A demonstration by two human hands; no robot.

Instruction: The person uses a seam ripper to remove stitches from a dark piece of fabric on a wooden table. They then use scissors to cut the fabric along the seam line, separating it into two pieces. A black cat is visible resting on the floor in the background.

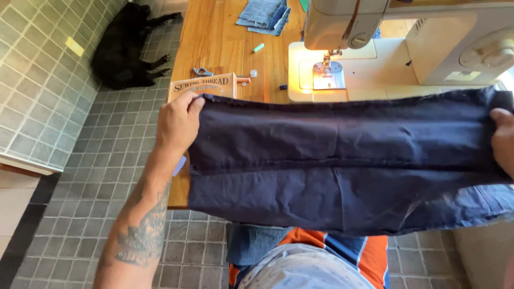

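Stretching the dark navy fabric [342, 160] flat in front of the sewing machine [396, 48], looked like a seam check. Left hand [176, 123] pinched one end, right hand [503, 139] gripped the other, cloth taut between them. Feeding it under the needle would need realigning first.

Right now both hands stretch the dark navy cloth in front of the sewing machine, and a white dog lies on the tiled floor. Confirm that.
Not quite: the dog is black, not white, as the head view shows. The rest stands: the left hand and right hand stretch the dark navy cloth in front of the sewing machine, and the dog lies on the tiled floor.
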